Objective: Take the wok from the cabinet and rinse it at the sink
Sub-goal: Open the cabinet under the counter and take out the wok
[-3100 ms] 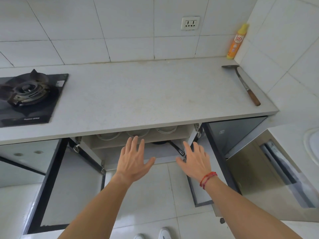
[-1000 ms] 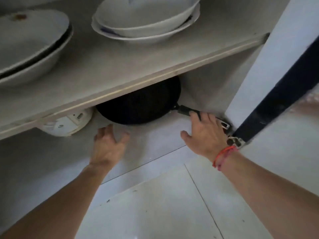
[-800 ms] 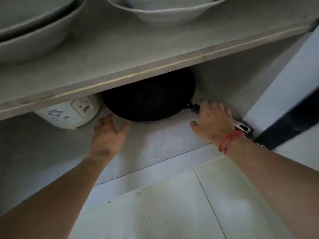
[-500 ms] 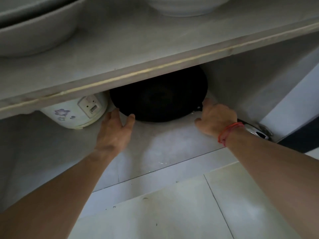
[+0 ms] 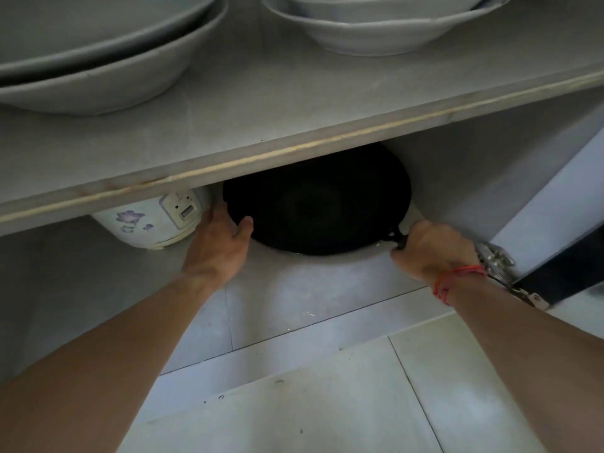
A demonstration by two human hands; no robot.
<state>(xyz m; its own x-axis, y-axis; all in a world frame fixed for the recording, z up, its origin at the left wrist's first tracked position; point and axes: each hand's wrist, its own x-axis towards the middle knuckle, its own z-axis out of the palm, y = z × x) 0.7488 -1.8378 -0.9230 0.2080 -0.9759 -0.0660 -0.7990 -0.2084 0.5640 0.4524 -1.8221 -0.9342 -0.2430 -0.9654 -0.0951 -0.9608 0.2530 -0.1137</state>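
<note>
**Wok held at rim and handle, low in the cabinet**

Nearest us are the pale floor tiles, then the cabinet floor. On it, tucked under the shelf, sits the black wok. Our right hand, with a red string bracelet at the wrist, is curled in a fist round the handle where it meets the pan. Our left hand lays its thumb over the near left rim, and its fingers reach into the gap beside the rice cooker.

We judge the step to be drawing the wok out. To do it well we would keep it low and level so the rim clears the shelf edge, and pull straight toward us. We would also mind the rice cooker just to the left and the door hinge beside the right wrist.

The left fingers are hidden behind the rim, so we cannot tell how far they wrap. The wok's back is lost under the shelf, its inside is too dark to read, and most of the handle is covered. Above, the stacked bowls are cut off by the frame, and no sink shows.
</note>
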